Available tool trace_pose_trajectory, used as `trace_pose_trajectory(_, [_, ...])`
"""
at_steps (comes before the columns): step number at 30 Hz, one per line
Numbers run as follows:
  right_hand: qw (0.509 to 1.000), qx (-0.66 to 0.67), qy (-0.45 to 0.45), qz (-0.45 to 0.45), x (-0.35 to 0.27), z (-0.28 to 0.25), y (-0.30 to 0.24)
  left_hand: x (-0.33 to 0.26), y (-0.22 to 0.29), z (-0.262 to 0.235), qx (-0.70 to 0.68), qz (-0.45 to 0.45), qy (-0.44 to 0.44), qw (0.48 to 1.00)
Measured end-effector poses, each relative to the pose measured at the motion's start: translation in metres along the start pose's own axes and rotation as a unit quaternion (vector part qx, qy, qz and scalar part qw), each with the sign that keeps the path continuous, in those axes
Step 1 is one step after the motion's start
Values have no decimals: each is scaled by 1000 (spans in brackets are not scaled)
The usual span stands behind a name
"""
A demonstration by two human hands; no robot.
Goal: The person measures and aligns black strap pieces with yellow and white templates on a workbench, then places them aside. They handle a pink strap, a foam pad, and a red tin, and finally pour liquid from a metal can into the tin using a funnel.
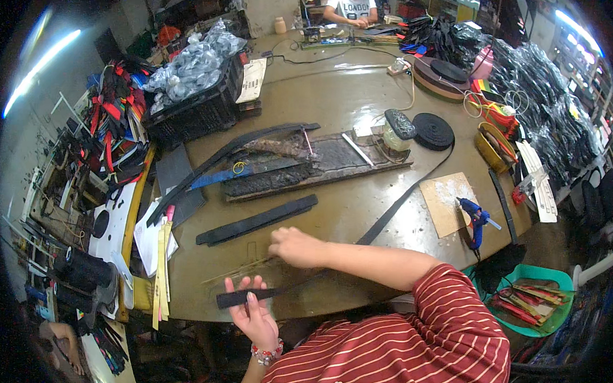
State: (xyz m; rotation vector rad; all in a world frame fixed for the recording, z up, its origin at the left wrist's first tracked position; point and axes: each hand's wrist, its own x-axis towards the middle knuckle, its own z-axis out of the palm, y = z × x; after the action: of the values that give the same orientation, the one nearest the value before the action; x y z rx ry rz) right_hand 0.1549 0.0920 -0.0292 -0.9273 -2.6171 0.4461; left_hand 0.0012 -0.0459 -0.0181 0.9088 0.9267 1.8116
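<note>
- a glossy brown surface (293, 90) fills the workroom's middle; across its far end sits a co-worker (351, 7).
- far left, pale yellow strips (160, 274) hang over the near edge; behind them stands a black crate (194, 123) heaped with clear plastic packets.
- next, a stack of flat black strips (257, 220) lies just beyond the hands, slanting up to the right.
- the left hand (251, 314) is palm up, fingers fanned behind the end of a black strap (266, 293), thumb pressing it from the front.
- the strap's end pokes out left of that hand; its long axis runs rightward and slightly away, toward the right forearm. the left hand is the nearer one, being on it.
- the right hand (298, 247) is above and right of the left, apart from it, fingers curled; i cannot tell whether it pinches anything.
- beyond, a dark, scarred board (334, 159) lies lengthwise, a long black band curving over its left part.
- a black roll (433, 130) feeds a band (386, 220) down to the right forearm, which hides the crossing; it seems to be the same strap.
- at right, a blue glue gun (478, 214) rests on a tan panel (440, 220); a green basket (566, 302) sits below the edge. neither stands between the hands.
</note>
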Motion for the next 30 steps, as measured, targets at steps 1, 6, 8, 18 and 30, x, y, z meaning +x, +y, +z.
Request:
trace_pose_trajectory(1, [999, -18, 38, 22, -5, -14, 3, 7, 8, 9, -20, -13, -1, 1000])
trace_pose_trajectory(6, [952, 44, 282, 107, -78, -104, -12, 57, 39, 74, -186, -115, -78, 973])
trace_pose_trajectory(8, [924, 45, 362, 111, -120, -129, -28, 72, 44, 105, -214, -84, -160, 960])
trace_pose_trajectory(18, [898, -20, 401, 182, -170, -120, -61, 78, 34, 192, -435, -80, -264, 857])
trace_pose_trajectory(30, [898, 0, 389, 207, -169, -110, -71, 74, 30, 190, -312, -25, -273, 910])
